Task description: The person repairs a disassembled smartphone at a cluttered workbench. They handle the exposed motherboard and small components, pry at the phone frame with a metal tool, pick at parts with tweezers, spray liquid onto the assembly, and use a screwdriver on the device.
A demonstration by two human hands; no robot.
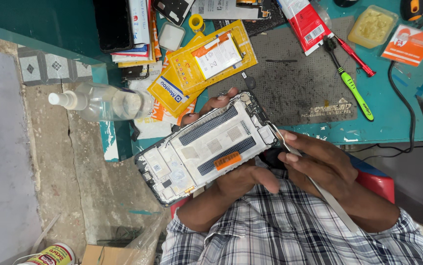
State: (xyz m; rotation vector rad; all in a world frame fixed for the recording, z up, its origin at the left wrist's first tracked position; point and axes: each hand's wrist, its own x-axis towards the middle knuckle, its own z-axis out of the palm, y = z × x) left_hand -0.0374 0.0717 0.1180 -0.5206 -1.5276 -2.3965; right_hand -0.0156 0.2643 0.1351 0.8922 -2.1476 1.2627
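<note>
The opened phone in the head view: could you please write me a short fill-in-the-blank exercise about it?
1. The left hand holds the opened black-framed phone with its ____ side up.
2. The right hand holds thin metal ____ at the phone's edge.
3. The screwdriver on the grey mat has a ____ handle.
4. The clear plastic ____ lies beside the teal bench.

Missing words: inner; tweezers; green; bottle

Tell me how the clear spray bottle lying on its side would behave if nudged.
The clear spray bottle lies on its round side at the bench edge, so it would probably roll. It looks partly filled, so likely light. Smooth plastic may be slippery.
</note>
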